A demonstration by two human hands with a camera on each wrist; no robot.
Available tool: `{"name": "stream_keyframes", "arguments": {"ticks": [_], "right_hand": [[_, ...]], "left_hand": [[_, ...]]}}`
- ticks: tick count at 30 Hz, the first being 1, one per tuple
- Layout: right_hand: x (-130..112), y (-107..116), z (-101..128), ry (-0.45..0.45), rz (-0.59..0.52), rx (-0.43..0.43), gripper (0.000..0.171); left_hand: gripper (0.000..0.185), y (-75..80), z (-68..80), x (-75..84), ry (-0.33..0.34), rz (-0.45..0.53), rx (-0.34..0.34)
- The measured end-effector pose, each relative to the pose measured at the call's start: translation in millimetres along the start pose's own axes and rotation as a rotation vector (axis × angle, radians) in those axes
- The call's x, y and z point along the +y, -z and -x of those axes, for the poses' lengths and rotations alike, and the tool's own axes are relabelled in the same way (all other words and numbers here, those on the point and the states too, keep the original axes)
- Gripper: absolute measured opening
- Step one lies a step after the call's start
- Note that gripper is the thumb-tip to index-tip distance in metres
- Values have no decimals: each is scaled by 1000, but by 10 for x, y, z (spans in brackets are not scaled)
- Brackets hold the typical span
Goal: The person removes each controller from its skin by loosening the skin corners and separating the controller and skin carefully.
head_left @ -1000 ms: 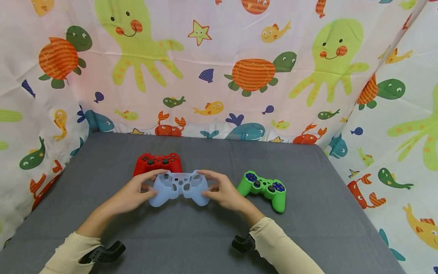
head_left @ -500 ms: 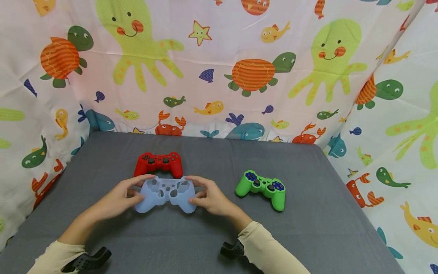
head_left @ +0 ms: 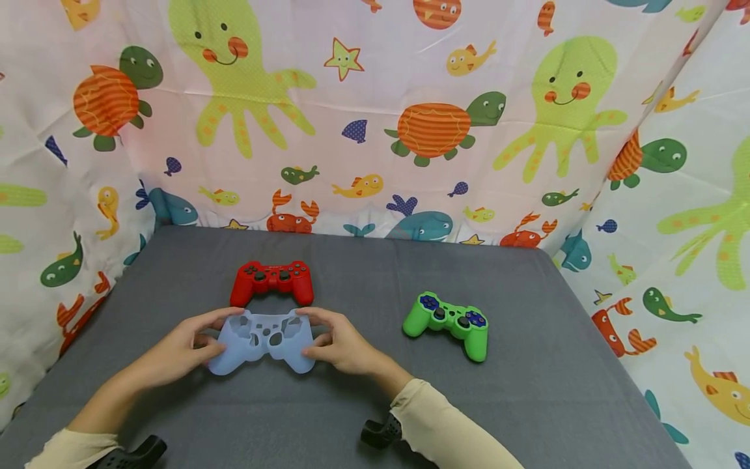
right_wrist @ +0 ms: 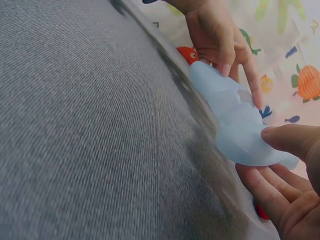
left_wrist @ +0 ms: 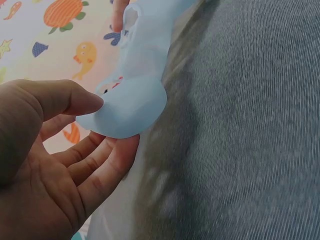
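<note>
A pale blue, see-through silicone controller cover (head_left: 237,348) with cut-out holes is held up between both hands, just in front of the red game controller (head_left: 272,277). My left hand (head_left: 176,355) pinches its left grip, thumb on the near face and fingers behind, as the left wrist view shows on the cover (left_wrist: 132,107). Its right grip is pinched by my right hand (head_left: 346,345); in the right wrist view the thumb presses the cover (right_wrist: 245,142) from above with fingers beneath. No controller shows inside the cover; the holes look through.
A green controller (head_left: 448,322) with blue buttons lies on the grey cloth-covered table (head_left: 527,391), right of the hands. A curtain (head_left: 375,85) printed with sea animals closes off the back and sides. Black straps (head_left: 381,431) sit at the wrists.
Both hands have carried the cover left and toward the person, away from the red controller, which now shows fully. The grip on the cover stays the same. Both controllers lie still.
</note>
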State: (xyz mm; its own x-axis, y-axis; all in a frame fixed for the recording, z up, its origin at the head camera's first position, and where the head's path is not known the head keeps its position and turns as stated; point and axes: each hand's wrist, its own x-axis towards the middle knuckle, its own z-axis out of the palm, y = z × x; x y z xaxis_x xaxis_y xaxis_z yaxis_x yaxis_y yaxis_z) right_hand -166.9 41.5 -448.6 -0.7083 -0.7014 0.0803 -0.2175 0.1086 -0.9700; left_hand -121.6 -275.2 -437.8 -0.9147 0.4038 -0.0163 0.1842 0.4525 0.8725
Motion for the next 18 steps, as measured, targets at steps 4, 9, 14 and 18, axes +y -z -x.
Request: {"name": "stream_keyframes", "arguments": {"ticks": [4,9,14,18], "right_hand": [[12,-48,-38,2,-13,-6,67],[15,-107,-72,-12,-42,-9,68],[21,-164,-113,-23,-48,-14,69],[10,-210,-139,-28,-52,-22,69]], "left_hand": [[58,50,40,-26,11,3,0],[58,112,79,-59,23,-10,3],[58,157,133,-108,21,-14,8],[58,188,175,-144,25,-14,15]]}}
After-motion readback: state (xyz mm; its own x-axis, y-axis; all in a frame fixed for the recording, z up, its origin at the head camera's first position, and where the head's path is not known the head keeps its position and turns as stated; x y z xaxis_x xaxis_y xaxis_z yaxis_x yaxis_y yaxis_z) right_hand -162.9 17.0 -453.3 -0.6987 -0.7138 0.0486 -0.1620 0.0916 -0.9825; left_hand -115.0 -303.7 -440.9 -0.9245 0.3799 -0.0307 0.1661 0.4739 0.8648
